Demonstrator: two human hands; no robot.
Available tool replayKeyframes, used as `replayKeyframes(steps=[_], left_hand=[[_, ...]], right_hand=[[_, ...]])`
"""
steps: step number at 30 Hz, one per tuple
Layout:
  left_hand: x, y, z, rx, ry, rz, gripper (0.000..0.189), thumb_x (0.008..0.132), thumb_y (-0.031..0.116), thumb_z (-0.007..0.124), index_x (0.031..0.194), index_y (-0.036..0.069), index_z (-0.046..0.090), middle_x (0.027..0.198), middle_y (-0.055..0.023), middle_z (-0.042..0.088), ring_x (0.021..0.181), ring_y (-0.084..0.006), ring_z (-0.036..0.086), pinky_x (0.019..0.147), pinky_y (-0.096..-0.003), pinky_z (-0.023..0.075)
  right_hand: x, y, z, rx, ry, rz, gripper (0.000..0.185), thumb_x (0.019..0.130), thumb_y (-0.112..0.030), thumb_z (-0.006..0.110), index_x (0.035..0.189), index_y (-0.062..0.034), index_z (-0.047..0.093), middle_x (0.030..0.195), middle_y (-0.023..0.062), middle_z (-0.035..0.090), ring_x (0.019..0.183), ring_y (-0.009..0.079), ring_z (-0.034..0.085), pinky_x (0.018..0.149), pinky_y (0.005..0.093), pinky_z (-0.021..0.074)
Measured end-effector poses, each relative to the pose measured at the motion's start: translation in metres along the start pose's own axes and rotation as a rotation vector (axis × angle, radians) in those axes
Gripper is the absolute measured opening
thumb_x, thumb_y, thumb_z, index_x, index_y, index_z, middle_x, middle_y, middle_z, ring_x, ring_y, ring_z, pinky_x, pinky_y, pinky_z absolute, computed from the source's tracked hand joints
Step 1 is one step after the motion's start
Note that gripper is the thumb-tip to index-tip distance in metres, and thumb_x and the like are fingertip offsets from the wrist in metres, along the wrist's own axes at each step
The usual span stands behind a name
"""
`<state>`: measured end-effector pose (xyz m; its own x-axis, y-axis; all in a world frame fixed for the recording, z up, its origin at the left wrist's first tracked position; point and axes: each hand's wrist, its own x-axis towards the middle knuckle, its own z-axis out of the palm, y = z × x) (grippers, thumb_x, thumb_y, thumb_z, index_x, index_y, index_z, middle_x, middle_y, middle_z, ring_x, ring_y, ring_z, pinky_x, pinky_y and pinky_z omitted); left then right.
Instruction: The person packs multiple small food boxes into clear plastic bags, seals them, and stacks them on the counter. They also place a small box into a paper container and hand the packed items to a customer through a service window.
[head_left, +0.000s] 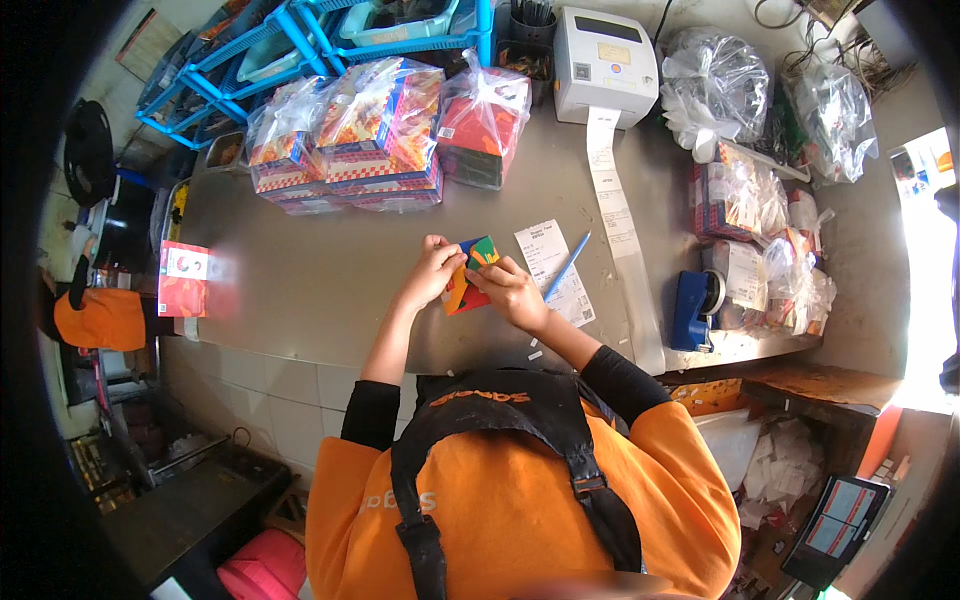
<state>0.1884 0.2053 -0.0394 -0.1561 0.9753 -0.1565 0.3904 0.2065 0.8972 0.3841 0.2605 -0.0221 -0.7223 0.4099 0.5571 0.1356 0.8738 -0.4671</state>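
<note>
Above the metal tabletop (315, 300), both of my hands hold a small colourful printed packet or folded card (470, 289), red, green, blue and yellow. My left hand (433, 274) grips its left side near the upper corner. The fingers of my right hand (512, 292) pinch its right side, hiding part of it. Just right of my right hand lies a printed paper receipt (551, 259), with a blue pen (568, 265) resting across it.
Bagged printed boxes (379, 142) stand at the back, below blue plastic racks (300, 45). A label printer (606, 64) trails a long paper strip (619, 217). At right are a blue tape dispenser (688, 311) and bagged orders (739, 277). A red box (184, 289) sits far left, near another person (101, 319).
</note>
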Motion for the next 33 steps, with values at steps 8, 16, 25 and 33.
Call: replayKeyframes(steps=[8, 16, 25, 33], left_hand=[[-0.005, 0.001, 0.016, 0.215, 0.178, 0.207, 0.008, 0.094, 0.011, 0.053, 0.095, 0.002, 0.053, 0.102, -0.0117, 0.037, 0.097, -0.0259, 0.043, 0.089, -0.0336, 0.0379], [0.002, -0.009, 0.009, -0.119, 0.195, 0.159, 0.031, 0.098, 0.03, 0.044, 0.109, 0.001, 0.044, 0.107, -0.0133, 0.041, 0.105, -0.0267, 0.041, 0.096, -0.0361, 0.0313], [0.0, 0.074, -0.003, -0.026, 0.467, 0.219, 0.035, 0.093, 0.018, 0.052, 0.124, 0.003, 0.045, 0.126, -0.0122, 0.045, 0.121, -0.0226, 0.041, 0.104, -0.0377, 0.0289], [0.101, 0.109, 0.149, -0.454, -0.135, -0.071, 0.07, 0.085, 0.012, 0.064, 0.14, 0.004, 0.021, 0.145, -0.0184, 0.033, 0.134, -0.0283, 0.032, 0.108, -0.0377, 0.0297]], right_hand=[[-0.001, 0.003, 0.005, 0.092, 0.078, 0.002, 0.036, 0.067, -0.004, 0.063, 0.103, -0.0034, 0.068, 0.094, 0.0067, 0.064, 0.086, 0.0242, 0.06, 0.074, 0.0325, 0.0529], [0.018, 0.007, 0.014, 0.129, 0.152, 0.047, 0.029, 0.069, -0.006, 0.064, 0.098, -0.0045, 0.069, 0.093, 0.0033, 0.062, 0.086, 0.0232, 0.058, 0.07, 0.0322, 0.0536], [-0.043, 0.042, -0.065, 0.225, 0.033, 0.461, 0.054, 0.078, -0.001, 0.061, 0.13, -0.0094, 0.051, 0.136, 0.0154, 0.046, 0.126, 0.0329, 0.044, 0.103, 0.0414, 0.0385], [-0.141, 0.055, -0.079, -0.223, 0.25, 0.863, 0.048, 0.083, -0.002, 0.052, 0.131, -0.0036, 0.047, 0.14, 0.0187, 0.039, 0.134, 0.0393, 0.031, 0.107, 0.0544, 0.0259]])
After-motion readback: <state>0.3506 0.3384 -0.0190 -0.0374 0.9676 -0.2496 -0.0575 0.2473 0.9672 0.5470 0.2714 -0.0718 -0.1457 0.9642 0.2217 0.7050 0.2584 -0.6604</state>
